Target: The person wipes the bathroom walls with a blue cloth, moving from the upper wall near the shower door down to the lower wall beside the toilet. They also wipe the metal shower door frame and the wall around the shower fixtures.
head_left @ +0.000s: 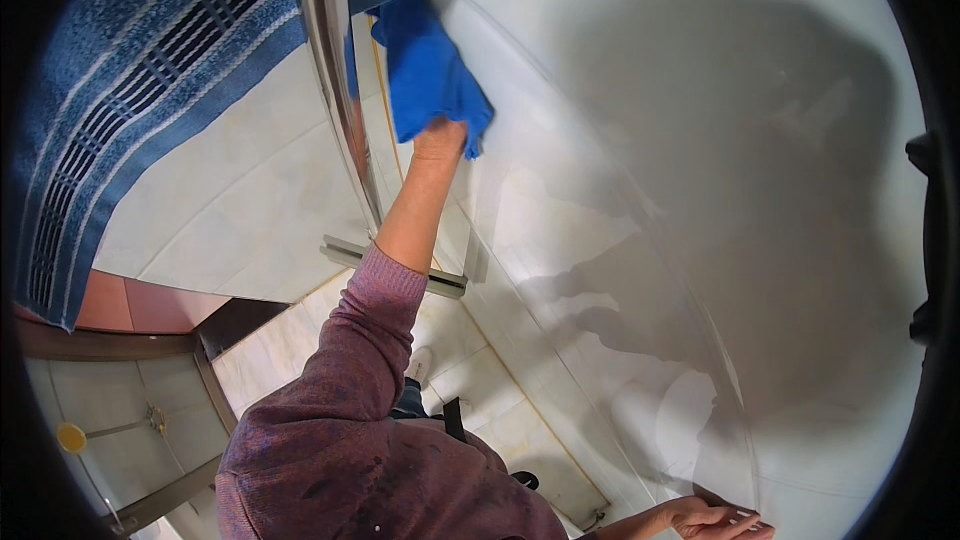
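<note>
My left hand (441, 139) reaches far forward, holding a bright blue cloth (425, 65). The cloth covers most of its fingers. It lies along the left border of a large glossy white surface (640, 120), just beside a chrome bar (340, 70). Low on the right, my right hand (715, 520) is bare and holds nothing, its fingers stretched out near the same white surface. Whether the fingertips touch that surface I cannot tell.
A blue striped towel (160, 90) hangs by the chrome bar at the upper left. A metal bracket (440, 283) sticks out under my left forearm. Pale floor tiles (470, 360) and a shoe (419, 365) show below. A dark shadow falls across the white surface.
</note>
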Demonstrator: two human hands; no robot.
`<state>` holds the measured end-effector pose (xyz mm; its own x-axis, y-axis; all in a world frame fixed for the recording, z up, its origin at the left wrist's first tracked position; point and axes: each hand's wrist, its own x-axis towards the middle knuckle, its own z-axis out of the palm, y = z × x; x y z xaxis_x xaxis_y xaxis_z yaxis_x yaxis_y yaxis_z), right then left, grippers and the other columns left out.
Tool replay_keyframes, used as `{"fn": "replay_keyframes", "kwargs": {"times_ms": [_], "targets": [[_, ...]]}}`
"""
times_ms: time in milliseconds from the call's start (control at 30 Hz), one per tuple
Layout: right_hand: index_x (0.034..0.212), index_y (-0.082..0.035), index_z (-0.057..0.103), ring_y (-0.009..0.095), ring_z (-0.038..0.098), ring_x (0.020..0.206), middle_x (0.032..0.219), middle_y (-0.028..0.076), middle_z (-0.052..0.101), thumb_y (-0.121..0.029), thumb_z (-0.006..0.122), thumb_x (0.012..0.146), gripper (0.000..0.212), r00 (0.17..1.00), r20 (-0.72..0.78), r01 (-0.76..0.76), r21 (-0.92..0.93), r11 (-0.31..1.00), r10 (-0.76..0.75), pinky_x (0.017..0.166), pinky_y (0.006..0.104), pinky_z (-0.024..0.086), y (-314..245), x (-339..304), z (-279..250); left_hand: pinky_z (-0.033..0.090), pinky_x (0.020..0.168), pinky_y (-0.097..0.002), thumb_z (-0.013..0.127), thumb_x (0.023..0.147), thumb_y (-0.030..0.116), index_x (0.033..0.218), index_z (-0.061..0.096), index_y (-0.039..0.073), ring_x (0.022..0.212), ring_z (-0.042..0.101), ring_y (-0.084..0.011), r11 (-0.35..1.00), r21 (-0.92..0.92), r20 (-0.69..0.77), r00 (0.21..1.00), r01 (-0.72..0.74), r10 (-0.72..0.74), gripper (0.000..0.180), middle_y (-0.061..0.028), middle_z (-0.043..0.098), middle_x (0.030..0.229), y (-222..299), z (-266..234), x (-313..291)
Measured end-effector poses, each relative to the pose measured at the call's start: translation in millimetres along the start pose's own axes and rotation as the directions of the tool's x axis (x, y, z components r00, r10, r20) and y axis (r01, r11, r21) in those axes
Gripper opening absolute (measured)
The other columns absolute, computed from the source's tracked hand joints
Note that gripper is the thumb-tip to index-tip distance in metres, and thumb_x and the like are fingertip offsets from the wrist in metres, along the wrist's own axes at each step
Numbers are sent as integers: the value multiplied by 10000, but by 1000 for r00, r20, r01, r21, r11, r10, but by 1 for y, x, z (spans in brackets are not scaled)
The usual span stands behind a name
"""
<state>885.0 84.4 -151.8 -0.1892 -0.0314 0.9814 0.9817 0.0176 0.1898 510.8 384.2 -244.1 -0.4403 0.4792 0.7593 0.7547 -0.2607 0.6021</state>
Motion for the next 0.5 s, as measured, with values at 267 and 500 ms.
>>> {"fn": "replay_keyframes", "kwargs": {"times_ms": [267,500], "targets": [[1143,24,517,373,221,1285,1319,241,349,-320,456,899,426,1000,18,-17,-11,1000,17,1026,530,176,3,-6,-4,321,867,-458,511,787,171,1106,481,-7,1013,472,-356,964,-44,58,964,263,-260,366,-194,497,1115,-49,14,-95],[1009,17,568,420,298,1237,1255,232,429,-268,412,914,338,999,7,-38,72,997,38,995,586,186,8,-14,-15,95,959,-550,577,717,234,1257,268,-72,1169,341,-368,845,-308,346,879,437,-328,693,-236,321,1291,87,-29,-212]]}}
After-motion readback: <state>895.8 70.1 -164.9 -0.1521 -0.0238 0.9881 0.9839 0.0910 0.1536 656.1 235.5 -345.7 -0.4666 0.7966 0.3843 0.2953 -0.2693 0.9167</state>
